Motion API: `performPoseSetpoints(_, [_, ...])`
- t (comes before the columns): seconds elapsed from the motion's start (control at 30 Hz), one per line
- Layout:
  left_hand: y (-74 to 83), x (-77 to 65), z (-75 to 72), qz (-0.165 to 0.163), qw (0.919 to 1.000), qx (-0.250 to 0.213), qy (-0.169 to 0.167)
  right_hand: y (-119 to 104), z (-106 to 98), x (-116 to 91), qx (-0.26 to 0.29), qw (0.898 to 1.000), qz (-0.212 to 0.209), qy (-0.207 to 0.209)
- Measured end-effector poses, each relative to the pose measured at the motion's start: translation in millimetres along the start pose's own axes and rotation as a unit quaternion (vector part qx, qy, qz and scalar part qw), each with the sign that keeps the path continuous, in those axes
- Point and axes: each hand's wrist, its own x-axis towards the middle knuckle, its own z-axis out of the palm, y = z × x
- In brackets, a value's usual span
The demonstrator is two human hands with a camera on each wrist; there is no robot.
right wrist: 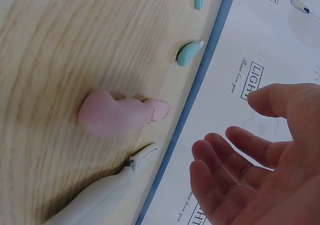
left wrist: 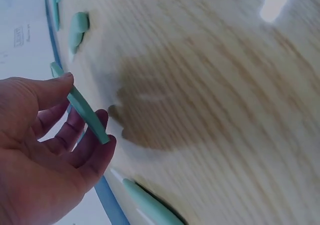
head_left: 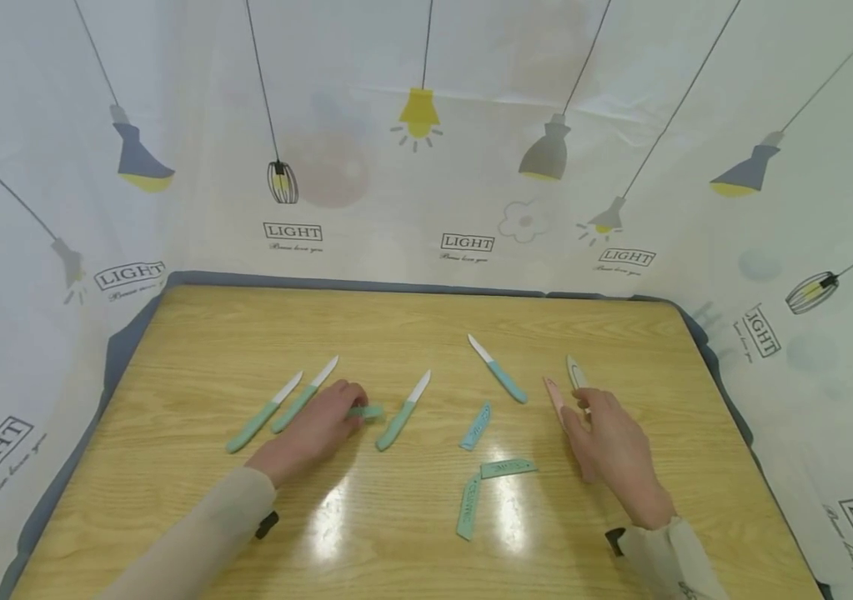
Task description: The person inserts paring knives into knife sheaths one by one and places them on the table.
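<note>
My left hand (head_left: 321, 425) pinches a green blade sheath (left wrist: 86, 111) between thumb and fingertips, raised over the table. Beside it lie uncovered green-handled paring knives: two to its left, a far-left knife (head_left: 253, 427) and a nearer knife (head_left: 304, 403), and one green knife (head_left: 400, 418) to its right. With fingers relaxed and nothing in them, my right hand (head_left: 614, 442) hovers over a pink knife (right wrist: 125, 115) and a white knife (right wrist: 97, 197). Both of these have sheaths on their blades. In the head view the hand partly hides them.
An uncovered blue knife (head_left: 507, 382) lies mid-table, with a blue sheath (head_left: 476, 427) in front of it. Nearer me are two green sheaths, one crosswise sheath (head_left: 509, 468) and one lengthwise sheath (head_left: 469, 507). A lamp-patterned sheet (head_left: 381, 242) surrounds the wooden table (head_left: 396, 533).
</note>
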Motion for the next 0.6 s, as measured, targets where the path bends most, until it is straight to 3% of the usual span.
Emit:
performPoseSetpoints(0.33, [3.7,-2.4,-11.7,-0.022,0.9968,-0.069,0.036,-9,1,2,-0.008,1.000,-0.014,0.008])
performPoseSetpoints(0.6, [-0.7,-5.2,-11.5,-0.037,0.9826,-0.154,0.097,-20,2,5,0.003,0.999,-0.033,0.008])
